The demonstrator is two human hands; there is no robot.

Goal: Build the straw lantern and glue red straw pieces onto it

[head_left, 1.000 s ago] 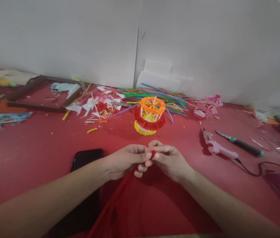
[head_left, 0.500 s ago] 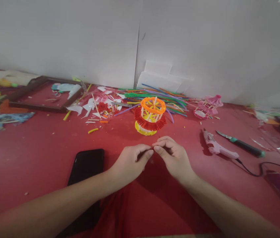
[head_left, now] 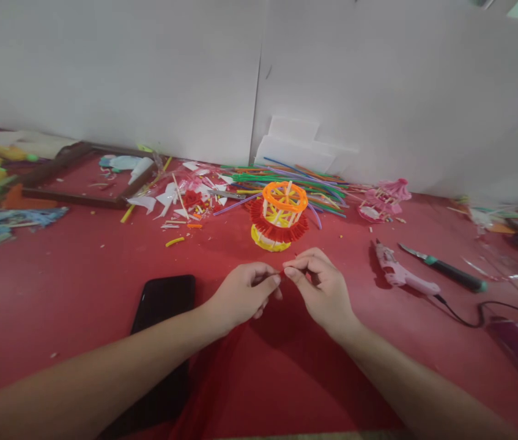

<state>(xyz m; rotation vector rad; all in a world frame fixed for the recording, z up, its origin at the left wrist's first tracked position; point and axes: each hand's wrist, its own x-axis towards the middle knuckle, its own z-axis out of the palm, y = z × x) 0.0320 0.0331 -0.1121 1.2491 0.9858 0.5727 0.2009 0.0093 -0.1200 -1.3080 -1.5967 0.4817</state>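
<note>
hands [head_left: 281,287] shifted forward, no legible writing

A home craft corner — straws [head_left: 286,177], glue gun [head_left: 400,275], scraps [head_left: 180,205] on a red floor [head_left: 79,275].

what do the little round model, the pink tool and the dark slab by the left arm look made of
The round model looks like cut plastic drinking straws, glossy orange, yellow and red, on pale sticks. The pink glue gun seems moulded plastic with a matte sheen. The phone appears glass-fronted, smooth and black. The tiny red piece between both hands is too small to judge.
</note>
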